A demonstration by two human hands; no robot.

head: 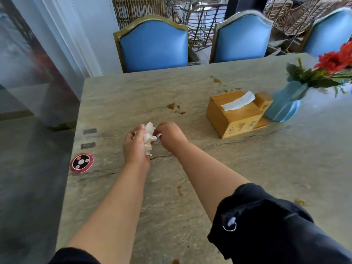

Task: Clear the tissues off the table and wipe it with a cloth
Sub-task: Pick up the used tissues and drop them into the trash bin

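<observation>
Over the table (pixel 209 168) | left hand (pixel 134 144) grips crumpled tissues (pixel 149 138) | right hand (pixel 169 135) pinches them

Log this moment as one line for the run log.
left hand: holds tissues | right hand: pinches tissue bit | table: brown stains unwiped | cloth: not seen

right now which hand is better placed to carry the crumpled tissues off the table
Left. The left hand already grips most of the crumpled tissues, while the right hand only pinches a small piece beside them, so it could hand that over.
</observation>
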